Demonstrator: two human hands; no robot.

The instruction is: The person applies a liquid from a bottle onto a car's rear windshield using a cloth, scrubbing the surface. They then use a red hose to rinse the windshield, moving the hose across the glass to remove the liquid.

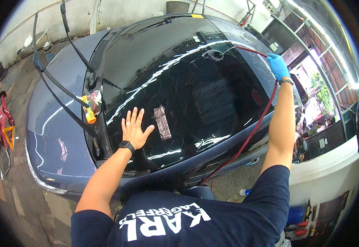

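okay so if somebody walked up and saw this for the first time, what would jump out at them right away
The dark windshield of a blue car fills the middle, its wiper arms lifted off the glass at the left. The bare left hand, a black watch at its wrist, lies flat on the lower glass. The right hand, in a blue glove, grips a red hose at the right edge of the glass.

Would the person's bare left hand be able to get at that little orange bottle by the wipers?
Probably yes. The left hand lies flat on the windshield, and the orange bottle sits just to its left, with only bare glass between them.
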